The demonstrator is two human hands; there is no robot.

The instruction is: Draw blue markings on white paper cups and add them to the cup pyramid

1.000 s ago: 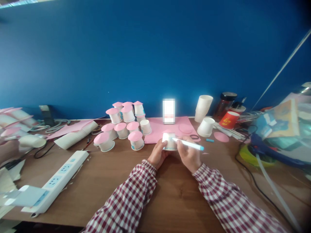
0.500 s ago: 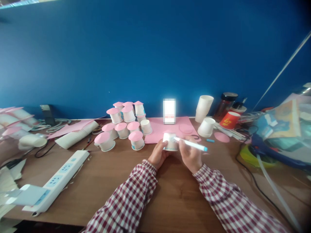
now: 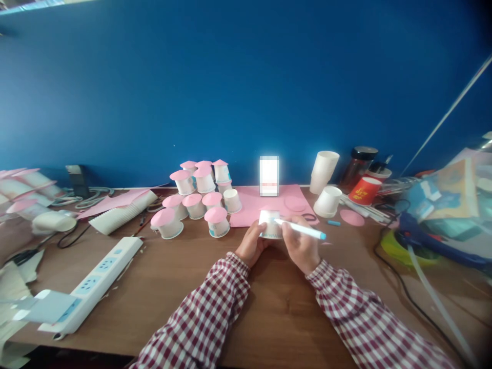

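My left hand (image 3: 251, 241) is closed round the left side of an upside-down white paper cup (image 3: 270, 229), which has a faint pink top and a band of blue-green marks low on its side. Pinched in my right hand (image 3: 302, 246) is a white marker (image 3: 305, 229) with a light blue end, its tip against the cup's wall. A small blue marker cap (image 3: 333, 223) lies to the right on the table. Beyond the cup is a sheet of pink paper (image 3: 251, 205), with a dark ring-shaped scissors handle (image 3: 309, 217) at its edge.
Several cups with pink cone tops (image 3: 216, 223) stand stacked to the left. Further left are a power strip (image 3: 92, 284) and a row of nested cups (image 3: 123, 212). At right stand white cups (image 3: 327, 201), a red cup (image 3: 364, 190), and a blue tool (image 3: 434, 246) with a cable.
The view has shifted very slightly. Both hands keep the same hold, with the marker tip still at the cup's side.
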